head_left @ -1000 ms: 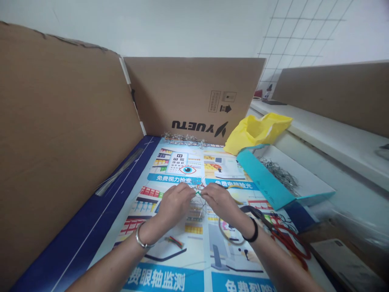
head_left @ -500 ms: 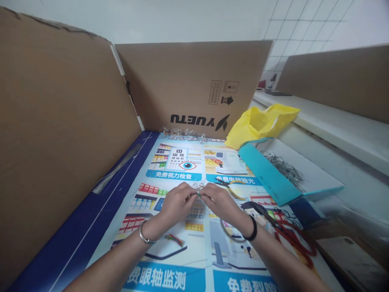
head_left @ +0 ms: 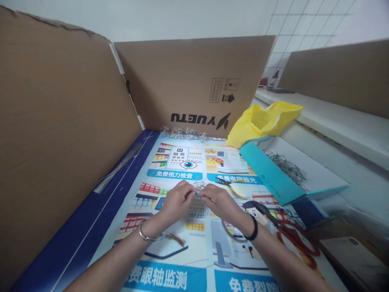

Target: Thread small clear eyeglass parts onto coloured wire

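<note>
My left hand (head_left: 178,202) and my right hand (head_left: 219,201) meet fingertip to fingertip over a printed poster (head_left: 194,259) on the table. Both pinch a small piece of thin wire with green and red beads (head_left: 198,194) between them. Fine wire strands hang below the pinch. A silver bangle sits on my left wrist, a black band on my right. A short bundle of red and green wires (head_left: 176,239) lies on the poster under my left wrist. A metal ring (head_left: 228,235) lies under my right wrist.
Cardboard walls (head_left: 60,121) enclose the left and back. Pliers (head_left: 232,185) lie just beyond my right hand, red-handled scissors (head_left: 288,233) to the right. A teal-edged box lid (head_left: 270,174) holds metal bits, with a yellow bag (head_left: 261,121) behind it. Straight wires (head_left: 117,169) lean left.
The hands have stayed pinched together on the wire piece, with small finger movements. The camera has shifted slightly.
</note>
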`<state>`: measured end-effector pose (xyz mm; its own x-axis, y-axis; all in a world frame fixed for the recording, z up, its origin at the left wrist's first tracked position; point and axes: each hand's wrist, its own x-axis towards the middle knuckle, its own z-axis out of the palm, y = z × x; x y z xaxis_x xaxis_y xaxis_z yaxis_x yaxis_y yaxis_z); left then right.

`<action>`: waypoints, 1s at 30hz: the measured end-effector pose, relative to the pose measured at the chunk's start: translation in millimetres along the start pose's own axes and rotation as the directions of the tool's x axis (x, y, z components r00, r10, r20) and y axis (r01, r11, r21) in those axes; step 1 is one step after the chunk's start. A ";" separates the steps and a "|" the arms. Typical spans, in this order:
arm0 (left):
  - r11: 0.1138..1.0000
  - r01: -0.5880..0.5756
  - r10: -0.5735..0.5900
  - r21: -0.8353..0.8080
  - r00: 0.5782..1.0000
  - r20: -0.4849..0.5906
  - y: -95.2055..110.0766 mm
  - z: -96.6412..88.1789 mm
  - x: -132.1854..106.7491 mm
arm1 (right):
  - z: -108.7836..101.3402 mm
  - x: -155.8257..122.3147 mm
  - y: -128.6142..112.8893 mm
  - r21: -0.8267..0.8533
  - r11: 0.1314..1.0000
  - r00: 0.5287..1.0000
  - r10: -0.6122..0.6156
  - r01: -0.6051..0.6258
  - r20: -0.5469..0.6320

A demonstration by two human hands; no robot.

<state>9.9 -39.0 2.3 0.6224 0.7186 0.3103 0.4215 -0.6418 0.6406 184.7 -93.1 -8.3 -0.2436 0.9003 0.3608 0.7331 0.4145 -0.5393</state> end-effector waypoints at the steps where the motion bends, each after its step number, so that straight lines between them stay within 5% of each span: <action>1: 1.000 0.007 -0.007 -0.001 1.000 0.011 0.7 0.0 -0.4 | -0.4 0.0 0.3 -0.003 1.000 1.000 -0.003 0.003 0.011; 9: 0.998 0.048 -0.046 -0.039 0.997 0.058 1.8 1.7 -1.7 | -0.2 -0.2 0.1 0.017 1.000 1.000 0.010 -0.010 0.006; 16: 0.993 0.039 -0.034 -0.115 0.998 0.046 2.5 -1.2 -0.6 | 2.0 -1.6 -6.1 0.116 0.991 0.983 0.092 -0.074 -0.157; 30: 0.998 0.035 -0.035 -0.057 0.999 0.005 3.8 4.0 -2.7 | 9.7 1.0 -15.3 0.130 0.988 0.979 0.105 -0.083 -0.174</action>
<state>12.5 -44.4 1.1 0.6108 0.7391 0.2840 0.4049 -0.5997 0.6902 167.1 -97.3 -7.1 -0.0514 0.9019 0.4288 0.6619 0.3523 -0.6616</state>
